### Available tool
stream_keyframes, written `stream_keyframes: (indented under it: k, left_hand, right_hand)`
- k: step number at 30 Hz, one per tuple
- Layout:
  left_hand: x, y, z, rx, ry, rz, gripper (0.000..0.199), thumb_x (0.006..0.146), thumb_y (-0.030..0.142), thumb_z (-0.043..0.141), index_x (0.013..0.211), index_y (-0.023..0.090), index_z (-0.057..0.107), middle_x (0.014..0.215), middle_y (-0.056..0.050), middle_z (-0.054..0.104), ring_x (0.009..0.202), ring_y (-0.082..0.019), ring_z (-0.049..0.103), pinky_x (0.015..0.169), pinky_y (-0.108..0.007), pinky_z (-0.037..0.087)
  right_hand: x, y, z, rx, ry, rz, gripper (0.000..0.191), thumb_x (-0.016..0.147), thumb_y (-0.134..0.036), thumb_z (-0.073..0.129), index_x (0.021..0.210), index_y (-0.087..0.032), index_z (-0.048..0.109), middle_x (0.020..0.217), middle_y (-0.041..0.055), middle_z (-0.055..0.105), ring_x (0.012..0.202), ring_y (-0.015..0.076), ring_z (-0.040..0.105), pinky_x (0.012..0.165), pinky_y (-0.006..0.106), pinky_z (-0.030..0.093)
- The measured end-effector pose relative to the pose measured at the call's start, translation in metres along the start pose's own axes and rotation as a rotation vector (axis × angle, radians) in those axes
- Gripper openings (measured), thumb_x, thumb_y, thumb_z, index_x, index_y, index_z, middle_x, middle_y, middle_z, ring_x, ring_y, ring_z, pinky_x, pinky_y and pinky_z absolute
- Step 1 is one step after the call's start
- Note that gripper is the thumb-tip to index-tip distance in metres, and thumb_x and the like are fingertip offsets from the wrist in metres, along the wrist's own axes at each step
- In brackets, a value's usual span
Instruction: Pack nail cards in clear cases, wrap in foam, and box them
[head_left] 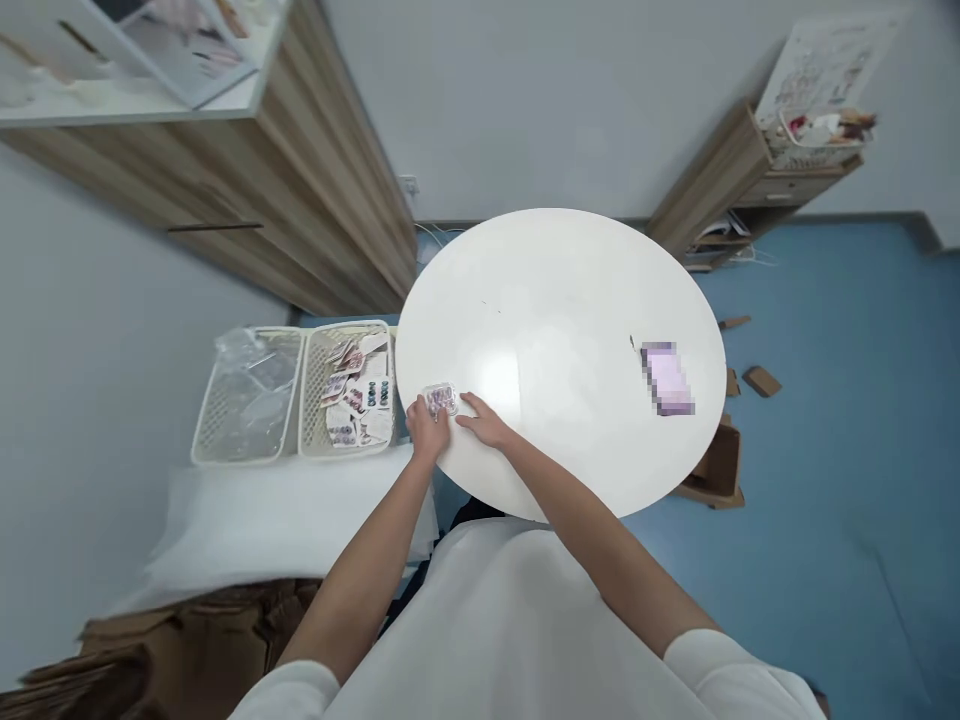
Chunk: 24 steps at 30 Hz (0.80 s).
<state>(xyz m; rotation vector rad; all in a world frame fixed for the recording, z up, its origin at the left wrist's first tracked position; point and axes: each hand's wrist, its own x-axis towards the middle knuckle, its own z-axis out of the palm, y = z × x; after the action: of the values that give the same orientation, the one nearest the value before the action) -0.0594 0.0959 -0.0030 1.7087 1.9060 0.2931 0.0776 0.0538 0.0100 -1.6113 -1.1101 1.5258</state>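
Note:
On the left side of the round white table (pixel 577 300) lies a small clear plastic case (pixel 440 397) with purple pieces inside, which look like press-on nails. My left hand (pixel 429 432) holds its near left corner, the thumb over the near edge. Just right of the case, my right hand (pixel 486 424) rests on the tabletop with fingers and thumb apart, holding nothing. Its fingertips point at the case; whether they touch it I cannot tell.
Left of the table, one white basket (pixel 309 400) holds several printed cards, and another basket (pixel 201 430) holds clear plastic bags. A blurred-out purple, phone-like object (pixel 667 380) lies on the table's right. Cardboard pieces (pixel 762 381) and an open box (pixel 721 462) are on the floor.

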Motion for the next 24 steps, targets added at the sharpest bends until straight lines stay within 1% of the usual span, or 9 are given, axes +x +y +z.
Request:
stream_keyframes:
  k: [2,5,7,11,13,15,17,21,24]
  left_hand:
    - [-0.001,0.003,0.005,-0.052,-0.021,0.013,0.056,0.078,0.031,0.047,0.127,0.009,0.032,0.123,-0.018,0.038,0.118,-0.028,0.035,0.099,-0.042,0.029]
    - [-0.013,0.017,0.015,-0.162,-0.102,0.102,0.055,0.079,0.032,0.047,0.128,0.014,0.031,0.121,-0.015,0.038,0.11,-0.023,0.043,0.091,-0.037,0.039]
    - [-0.026,0.031,0.024,-0.22,-0.19,0.202,0.054,0.08,0.034,0.046,0.129,0.017,0.029,0.119,-0.013,0.038,0.104,-0.02,0.047,0.085,-0.033,0.044]
    - [-0.059,0.066,0.043,-0.247,-0.431,0.44,0.051,0.08,0.034,0.046,0.127,0.02,0.032,0.119,-0.012,0.04,0.099,-0.019,0.05,0.078,-0.031,0.047]
    - [-0.075,0.081,0.053,-0.218,-0.565,0.523,0.049,0.08,0.034,0.046,0.126,0.02,0.034,0.116,-0.011,0.044,0.096,-0.019,0.051,0.075,-0.032,0.047]
    - [-0.089,0.091,0.061,-0.151,-0.665,0.583,0.047,0.08,0.033,0.046,0.124,0.019,0.036,0.114,-0.011,0.046,0.098,-0.02,0.05,0.078,-0.034,0.046]
    - [-0.099,0.097,0.068,-0.043,-0.697,0.615,0.048,0.078,0.034,0.048,0.123,0.018,0.036,0.114,-0.011,0.048,0.106,-0.023,0.045,0.085,-0.038,0.042]
    - [-0.113,0.101,0.079,0.126,-0.662,0.618,0.055,0.075,0.034,0.05,0.125,0.017,0.032,0.119,-0.012,0.044,0.116,-0.027,0.035,0.093,-0.043,0.033]
    - [-0.118,0.106,0.087,0.137,-0.64,0.655,0.059,0.075,0.032,0.049,0.127,0.015,0.028,0.121,-0.012,0.042,0.117,-0.026,0.034,0.095,-0.042,0.031]
  right_hand:
    - [0.008,0.002,0.006,0.087,0.018,0.014,0.061,0.07,-0.039,0.057,0.126,-0.023,0.039,0.14,0.0059,0.027,0.129,0.0224,0.023,0.103,0.038,0.025]
    - [-0.008,0.011,-0.006,0.158,0.131,-0.006,0.057,0.069,-0.037,0.058,0.123,-0.024,0.044,0.139,0.0053,0.028,0.126,0.0216,0.029,0.1,0.037,0.031]
    - [-0.035,0.02,-0.024,0.17,0.253,-0.024,0.052,0.07,-0.035,0.056,0.12,-0.025,0.046,0.137,0.0052,0.031,0.123,0.0201,0.035,0.096,0.035,0.036]
    - [-0.104,0.047,-0.058,0.134,0.509,-0.004,0.045,0.072,-0.03,0.052,0.117,-0.026,0.046,0.13,0.0055,0.041,0.112,0.0174,0.045,0.089,0.033,0.043]
    - [-0.136,0.061,-0.067,0.095,0.623,0.052,0.043,0.074,-0.029,0.05,0.117,-0.026,0.045,0.125,0.0061,0.046,0.105,0.0165,0.05,0.086,0.033,0.045]
    - [-0.16,0.074,-0.071,0.024,0.686,0.104,0.043,0.075,-0.028,0.047,0.118,-0.025,0.044,0.122,0.0066,0.048,0.102,0.0163,0.052,0.085,0.034,0.045]
    - [-0.174,0.084,-0.073,-0.118,0.698,0.114,0.043,0.076,-0.027,0.046,0.118,-0.023,0.044,0.121,0.0071,0.048,0.106,0.0178,0.049,0.088,0.036,0.043]
    - [-0.18,0.097,-0.082,-0.441,0.641,0.096,0.041,0.077,-0.026,0.045,0.117,-0.022,0.046,0.124,0.0073,0.047,0.117,0.0214,0.039,0.096,0.041,0.033]
    - [-0.179,0.106,-0.094,-0.518,0.59,0.076,0.042,0.077,-0.025,0.042,0.12,-0.021,0.045,0.125,0.0071,0.046,0.117,0.0216,0.039,0.097,0.042,0.032]
